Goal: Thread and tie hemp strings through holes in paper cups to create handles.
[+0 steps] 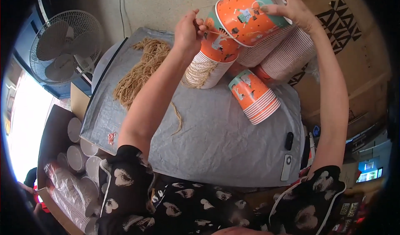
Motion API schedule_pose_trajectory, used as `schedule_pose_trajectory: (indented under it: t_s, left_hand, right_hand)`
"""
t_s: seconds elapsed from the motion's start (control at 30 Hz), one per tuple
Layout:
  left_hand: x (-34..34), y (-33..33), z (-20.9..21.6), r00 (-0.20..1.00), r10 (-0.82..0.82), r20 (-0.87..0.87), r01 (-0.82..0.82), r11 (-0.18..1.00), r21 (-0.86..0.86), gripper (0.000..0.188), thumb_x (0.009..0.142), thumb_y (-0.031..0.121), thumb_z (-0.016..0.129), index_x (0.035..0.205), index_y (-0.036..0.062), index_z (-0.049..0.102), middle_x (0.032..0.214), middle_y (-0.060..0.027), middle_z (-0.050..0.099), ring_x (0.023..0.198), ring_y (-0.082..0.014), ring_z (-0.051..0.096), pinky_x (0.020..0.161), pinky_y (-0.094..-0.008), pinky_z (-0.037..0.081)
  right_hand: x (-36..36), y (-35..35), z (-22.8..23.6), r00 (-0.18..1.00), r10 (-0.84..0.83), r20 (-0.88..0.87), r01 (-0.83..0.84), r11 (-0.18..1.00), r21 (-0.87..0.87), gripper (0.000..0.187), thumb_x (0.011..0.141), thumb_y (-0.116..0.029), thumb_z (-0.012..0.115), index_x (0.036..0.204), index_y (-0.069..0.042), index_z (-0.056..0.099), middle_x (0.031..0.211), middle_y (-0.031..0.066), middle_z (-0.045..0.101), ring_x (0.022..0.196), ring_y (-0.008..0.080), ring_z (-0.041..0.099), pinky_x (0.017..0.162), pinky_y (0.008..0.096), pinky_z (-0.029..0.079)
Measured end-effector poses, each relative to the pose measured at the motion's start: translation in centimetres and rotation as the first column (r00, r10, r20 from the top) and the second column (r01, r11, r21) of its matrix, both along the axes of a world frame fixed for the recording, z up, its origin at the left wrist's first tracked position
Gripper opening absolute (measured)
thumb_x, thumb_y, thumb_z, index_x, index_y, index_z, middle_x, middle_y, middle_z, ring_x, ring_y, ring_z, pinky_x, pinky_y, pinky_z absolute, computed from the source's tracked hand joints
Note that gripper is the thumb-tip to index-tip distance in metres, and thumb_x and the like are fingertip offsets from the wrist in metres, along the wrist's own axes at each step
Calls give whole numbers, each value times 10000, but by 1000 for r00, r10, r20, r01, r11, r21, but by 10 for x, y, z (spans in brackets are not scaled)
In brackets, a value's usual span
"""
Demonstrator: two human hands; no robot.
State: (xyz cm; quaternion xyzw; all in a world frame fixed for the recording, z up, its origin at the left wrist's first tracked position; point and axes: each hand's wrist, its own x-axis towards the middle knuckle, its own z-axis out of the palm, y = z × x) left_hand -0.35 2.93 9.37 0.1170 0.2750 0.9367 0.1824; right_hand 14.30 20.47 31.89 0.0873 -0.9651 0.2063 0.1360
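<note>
My right hand (293, 10) grips an orange and teal printed paper bucket (246, 20), its thumb on the outer wall and its other fingers mostly hidden behind. The bucket lies tilted above a tall nested stack of similar paper buckets (214, 68). My left hand (189, 35) is closed in a pinch on a thin tan string (216, 33), which runs toward the held bucket. Loose string also drapes over the stack's white rims. A shorter nested stack of orange buckets (254, 97) lies on its side nearer to me.
A bundle of tan strings (143, 70) lies left on the grey-covered table (208, 139). More rimmed stacks (287, 53) lean at the back right beside a large cardboard box (354, 68). A small remote (286, 167) and black object (289, 141) sit right. A fan (64, 47) stands left, above boxed stacks (77, 158).
</note>
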Motion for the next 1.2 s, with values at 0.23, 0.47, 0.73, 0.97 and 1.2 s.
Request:
schedule_pose_trajectory:
  t_s: [0.23, 0.47, 0.73, 0.97, 1.2]
  left_hand:
    - [-4, -1, -52, 987, 45, 155, -37, 998, -51, 308, 995, 199, 515, 1257, 36, 509, 684, -16, 524, 534, -108, 481, 461, -232, 363]
    - [27, -4, -84, 988, 54, 144, -33, 989, -145, 292, 1022, 218, 490, 1245, 30, 511, 697, -6, 540, 544, -108, 511, 486, -232, 391]
    - [61, -9, -93, 986, 121, 112, -90, 963, -254, 284, 1056, 310, 482, 1187, 61, 519, 789, -6, 589, 637, -142, 660, 512, -232, 439]
    - [59, -5, -110, 983, 149, 107, -111, 948, -299, 247, 1059, 300, 483, 1123, 64, 518, 745, -8, 582, 607, -137, 655, 490, -227, 449]
    - [63, 4, -122, 983, 146, 109, -110, 953, -282, 256, 1051, 307, 499, 1109, 59, 520, 738, -20, 588, 611, -155, 663, 495, -237, 472]
  right_hand:
    - [-30, -4, -26, 989, 33, 147, -27, 999, -38, 1113, 666, -336, 872, 1536, 28, 282, 1538, 229, 387, 1436, 305, 372, 1192, 384, 308]
    - [-47, 7, -48, 985, 118, 125, -116, 993, -28, 1067, 720, -555, 812, 1523, -26, 350, 1539, 213, 395, 1434, 313, 375, 1179, 392, 321]
    - [-41, 26, -70, 849, 529, -12, -529, 848, -38, 1057, 728, -448, 824, 1509, 50, 316, 1536, 234, 387, 1431, 307, 376, 1193, 377, 298]
    - [-54, 16, -80, 990, 73, 120, -82, 994, 71, 1031, 724, -421, 828, 1501, 48, 339, 1525, 241, 398, 1426, 315, 382, 1192, 383, 298]
    - [-48, 13, -76, 986, 9, 169, -41, 981, 187, 1005, 713, -409, 831, 1496, 22, 371, 1524, 243, 400, 1422, 323, 389, 1186, 386, 307]
